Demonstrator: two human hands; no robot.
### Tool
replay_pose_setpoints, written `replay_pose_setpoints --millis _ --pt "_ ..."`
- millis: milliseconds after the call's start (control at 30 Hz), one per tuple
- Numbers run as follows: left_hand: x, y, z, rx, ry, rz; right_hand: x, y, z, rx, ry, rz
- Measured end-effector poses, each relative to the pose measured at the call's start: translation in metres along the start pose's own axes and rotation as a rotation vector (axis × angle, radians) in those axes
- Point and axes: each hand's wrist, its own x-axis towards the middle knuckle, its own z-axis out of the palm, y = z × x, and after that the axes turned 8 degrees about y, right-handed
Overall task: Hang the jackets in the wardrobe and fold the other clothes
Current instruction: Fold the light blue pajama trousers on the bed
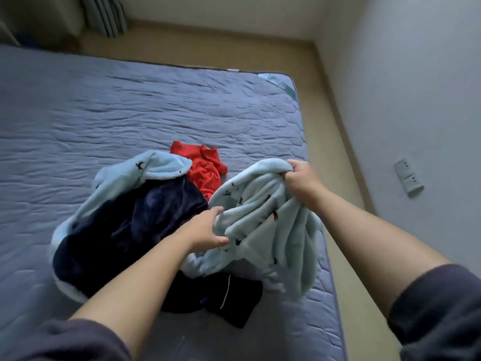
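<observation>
1. Right hand [303,179] is clenching a bunched fold of the light blue fleece garment [263,209], fingers curled tight over the top. The fabric is hanging down from this grip in long folds.
2. Left hand [208,229], lower and to the left of that grip, is pinching an edge of the same fleece, with the fingers curled in and the thumb underneath.
3. Left of the left-hand grip, the rest of the fleece is lying on the mattress [104,113], wrapping round navy plush fabric [130,230]. Cannot tell whether the navy is a lining or a separate piece.
4. Beyond both grips, a red garment [205,170] is lying crumpled, one edge tucked under the fleece.
5. Nearer the person than the left-hand grip, a black garment [234,303] with a thin white cord is lying flat.
</observation>
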Motion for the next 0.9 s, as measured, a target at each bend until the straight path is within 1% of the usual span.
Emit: replay_pose_setpoints --millis 33,133,200,267,333,400,500,600,667,700,767,833,900 --pt "-0.005 0.026 -0.012 -0.106 0.022 0.025 -0.001 -0.022 -0.015 0.017 -0.008 -0.025" --pt "-0.023 0.086 -0.054 -0.213 0.196 0.051 -0.006 -0.083 -0.066 0.088 -0.023 -0.079" --pt "-0.040 0.109 -0.098 -0.307 0.312 0.078 -0.008 -0.118 -0.110 0.092 -0.005 -0.107" --pt "-0.065 0.123 -0.152 -0.337 0.442 0.061 -0.008 -0.143 -0.157 0.028 0.049 -0.133" --pt "-0.094 0.131 -0.205 -0.332 0.573 -0.005 -0.010 -0.160 -0.201 -0.061 0.117 -0.139" --pt "-0.128 0.140 -0.247 -0.326 0.654 -0.019 -0.016 -0.174 -0.236 -0.092 0.157 -0.141" --pt "-0.177 0.161 -0.293 -0.319 0.719 -0.011 -0.035 -0.194 -0.272 -0.147 0.199 -0.158" --pt "-0.220 0.189 -0.325 -0.343 0.780 0.011 -0.063 -0.207 -0.297 -0.309 0.210 -0.145" --pt "-0.241 0.214 -0.344 -0.354 0.787 0.019 -0.083 -0.215 -0.305 -0.373 0.179 -0.156" --pt "-0.251 0.227 -0.353 -0.354 0.785 0.011 -0.094 -0.221 -0.304 -0.369 0.136 -0.181" --pt "-0.269 0.252 -0.368 -0.390 0.760 -0.014 -0.116 -0.235 -0.297 -0.305 -0.001 -0.259" --pt "-0.289 0.272 -0.382 -0.475 0.708 0.001 -0.139 -0.252 -0.287 -0.199 -0.135 -0.324" --pt "-0.309 0.285 -0.393 -0.558 0.667 0.049 -0.162 -0.270 -0.281 -0.011 -0.215 -0.358"
